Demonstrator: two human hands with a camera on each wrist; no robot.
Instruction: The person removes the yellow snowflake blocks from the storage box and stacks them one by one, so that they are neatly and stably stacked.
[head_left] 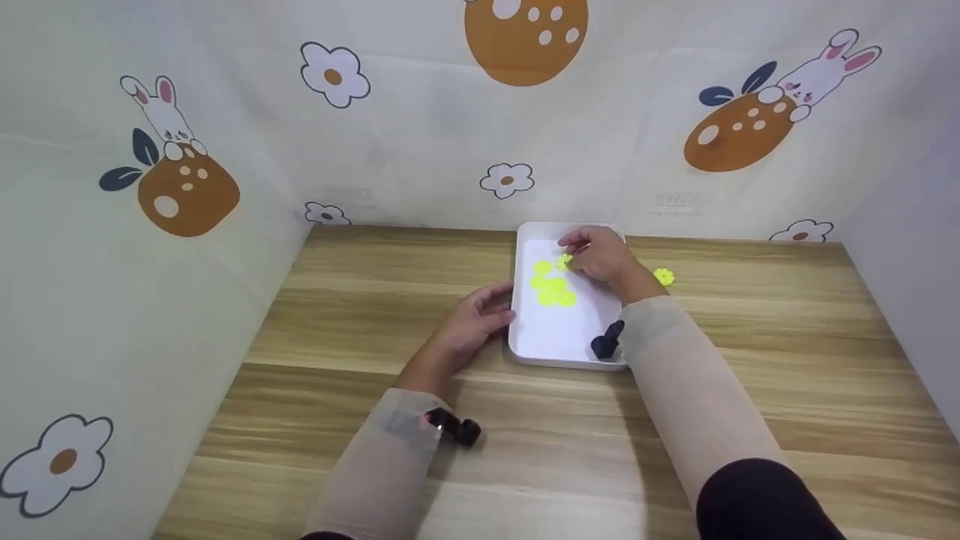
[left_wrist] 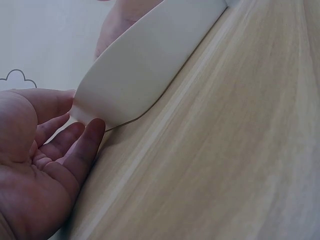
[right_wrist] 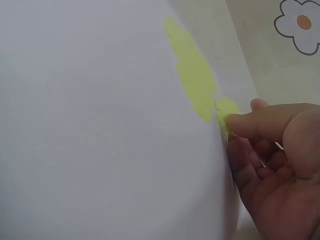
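Note:
In the head view, a white tray lies on the wooden table with several flat, bright yellow flower-shaped pieces clustered on its bottom. My right hand is over the far right part of the tray and pinches one yellow flower piece between thumb and fingers. My left hand is at the tray's left side, fingertips touching its outer wall, with its fingers loosely bent. Another yellow flower piece lies on the table right of the tray, beside my right wrist.
The wooden table runs back to a fabric backdrop printed with rabbits, flowers and orange fruit. Black wrist cameras stick out from both sleeves; the right one hangs over the tray's near right corner.

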